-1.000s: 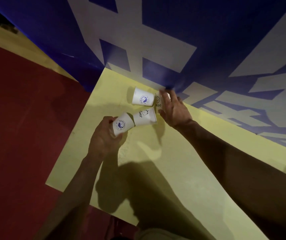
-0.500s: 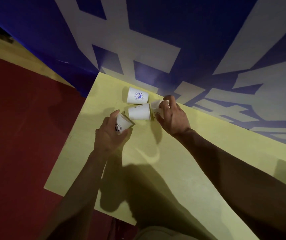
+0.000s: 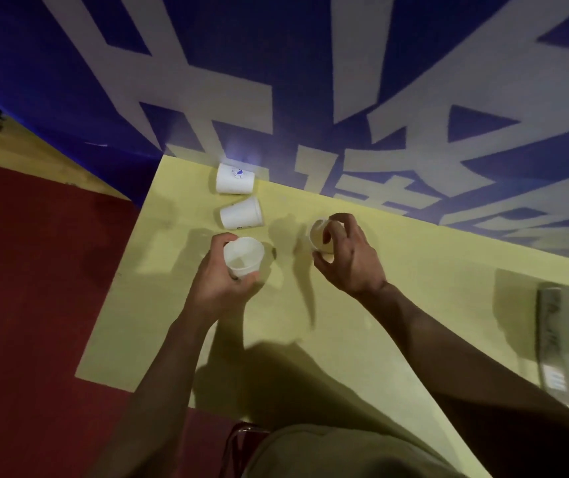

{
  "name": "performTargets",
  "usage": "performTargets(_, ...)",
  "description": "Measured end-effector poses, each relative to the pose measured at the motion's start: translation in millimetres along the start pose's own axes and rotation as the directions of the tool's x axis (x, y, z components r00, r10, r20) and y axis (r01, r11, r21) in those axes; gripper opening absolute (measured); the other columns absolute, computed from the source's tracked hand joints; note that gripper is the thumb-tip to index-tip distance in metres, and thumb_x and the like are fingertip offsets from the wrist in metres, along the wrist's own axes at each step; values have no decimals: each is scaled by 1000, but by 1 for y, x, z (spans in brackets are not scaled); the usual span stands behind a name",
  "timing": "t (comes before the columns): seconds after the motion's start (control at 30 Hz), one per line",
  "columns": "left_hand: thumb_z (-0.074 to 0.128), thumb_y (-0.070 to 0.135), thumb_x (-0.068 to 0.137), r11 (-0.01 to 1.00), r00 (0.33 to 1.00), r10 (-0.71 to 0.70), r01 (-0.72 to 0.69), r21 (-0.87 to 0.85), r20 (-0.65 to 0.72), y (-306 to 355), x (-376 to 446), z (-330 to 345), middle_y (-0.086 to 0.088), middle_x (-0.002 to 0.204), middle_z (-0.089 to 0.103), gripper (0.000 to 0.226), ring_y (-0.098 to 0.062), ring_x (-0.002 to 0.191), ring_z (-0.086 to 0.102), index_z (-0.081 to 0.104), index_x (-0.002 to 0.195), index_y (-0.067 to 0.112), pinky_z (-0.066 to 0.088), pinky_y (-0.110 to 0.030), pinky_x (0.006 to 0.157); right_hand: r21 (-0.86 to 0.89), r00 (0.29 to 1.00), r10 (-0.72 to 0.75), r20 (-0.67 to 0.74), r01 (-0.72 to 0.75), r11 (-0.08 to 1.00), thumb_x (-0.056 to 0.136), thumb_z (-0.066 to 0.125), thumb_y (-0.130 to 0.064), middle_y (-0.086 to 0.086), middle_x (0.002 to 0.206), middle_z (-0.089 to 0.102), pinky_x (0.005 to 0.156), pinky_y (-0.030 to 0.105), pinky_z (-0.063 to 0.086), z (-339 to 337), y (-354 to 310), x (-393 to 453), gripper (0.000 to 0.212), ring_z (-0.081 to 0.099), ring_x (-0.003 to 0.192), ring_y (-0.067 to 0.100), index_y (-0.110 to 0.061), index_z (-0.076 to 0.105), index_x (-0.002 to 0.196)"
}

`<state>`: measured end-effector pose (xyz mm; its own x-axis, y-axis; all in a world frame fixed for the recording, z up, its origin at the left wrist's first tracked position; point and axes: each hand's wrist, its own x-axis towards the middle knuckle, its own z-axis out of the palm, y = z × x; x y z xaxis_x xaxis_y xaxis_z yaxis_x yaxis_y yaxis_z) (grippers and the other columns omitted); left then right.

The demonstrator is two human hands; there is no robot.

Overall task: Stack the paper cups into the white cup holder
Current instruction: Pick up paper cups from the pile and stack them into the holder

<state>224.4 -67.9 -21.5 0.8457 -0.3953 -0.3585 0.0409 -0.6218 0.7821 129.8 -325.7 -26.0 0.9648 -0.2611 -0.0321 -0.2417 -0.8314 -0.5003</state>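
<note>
Hands both busy, well apart at mid-frame. Left hand (image 3: pixel 222 281) wrapped round an upright paper cup (image 3: pixel 243 256), fingers and thumb curled about its wall, mouth facing up toward the camera. Right hand (image 3: pixel 348 257) pinching a second cup (image 3: pixel 321 236) by rim and side, mouth tilted toward the left of the frame. Above the left hand, two more cups lying on their sides on the yellow desk (image 3: pixel 397 305): a plain-sided one (image 3: pixel 241 212) close by, and beyond it one with a blue logo (image 3: pixel 235 179) hard against the blue-and-white wall (image 3: pixel 310 63). At the right edge of the frame, a pale slatted object (image 3: pixel 566 346), probably the white cup holder, though too dim and cropped to be sure.

Judging by look: thin paper, very light, easily dented at the wall and quick to roll when lying down. Stiffest at the rolled rim and the base, so best taken there or with a loose wrap round the middle, never squeezed. Smooth sides likely to slide readily one into another; nesting too hard would likely jam them. Mouths to be aligned before pushing in.
</note>
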Motion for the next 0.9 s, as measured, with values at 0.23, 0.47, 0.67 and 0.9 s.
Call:
performTargets(0.23, 85, 30, 82, 966, 966, 239, -247, 72, 101, 61, -50, 75, 12, 145, 50, 78, -11, 130, 49, 43, 148, 29, 45, -33, 107, 78, 975, 178, -134, -169, 983, 84, 78, -31, 4, 139, 43, 73, 46, 61, -68, 46, -119, 78, 56, 118, 30, -22, 38, 151)
performTargets(0.47, 84, 40, 81, 933, 922, 316, -344, 100, 222, 138, -114, 165, 22, 136, 49, 70, -2, 115, 46, 43, 138, 37, 43, -23, 89, 166, 943, 287, -169, -260, 951, 81, 80, -27, 5, 138, 40, 75, 45, 62, -108, 108, -243, 76, 57, 114, 28, -25, 45, 148)
performTargets(0.67, 82, 38, 84, 912, 891, 358, -397, 98, 279, 199, -180, 270, 21, 128, 49, 64, -1, 109, 45, 42, 133, 36, 39, -19, 83, 272, 927, 285, -246, -216, 938, 87, 78, -25, 4, 137, 43, 89, 35, 57, -161, 168, -339, 62, 55, 116, 20, -19, 50, 142)
performTargets(0.9, 81, 39, 83, 896, 858, 404, -441, 51, 317, 259, -251, 412, 25, 124, 51, 60, 6, 111, 50, 44, 129, 40, 39, -8, 79, 307, 890, 332, -312, -236, 922, 86, 80, -19, 1, 136, 45, 99, 31, 51, -241, 276, -450, 64, 55, 120, 15, -19, 52, 143)
